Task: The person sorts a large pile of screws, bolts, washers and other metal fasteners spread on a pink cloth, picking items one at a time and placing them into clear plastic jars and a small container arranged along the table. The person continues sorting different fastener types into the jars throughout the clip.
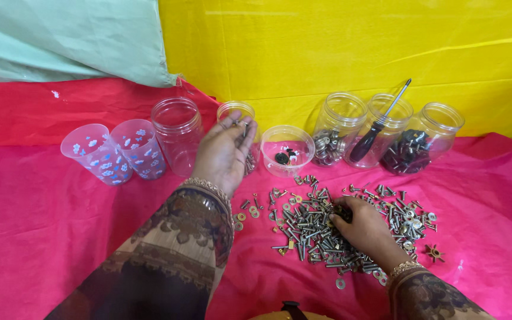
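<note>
My left hand (223, 151) is raised, fingers together, at the mouth of a small clear jar (238, 112) that holds some metal pieces; a small screw or similar piece shows at its fingertips. My right hand (365, 228) rests palm down on a spread pile of screws, bolts and washers (309, 228) on the pink cloth, its fingers curled into the pile. What the right fingers grip is hidden.
Two floral plastic cups (114, 151) lie tilted at left beside an empty clear jar (177, 133). A low round tub (285, 148) with dark parts, then three tilted jars (386, 133), one holding a screwdriver, line the back. Yellow cloth hangs behind.
</note>
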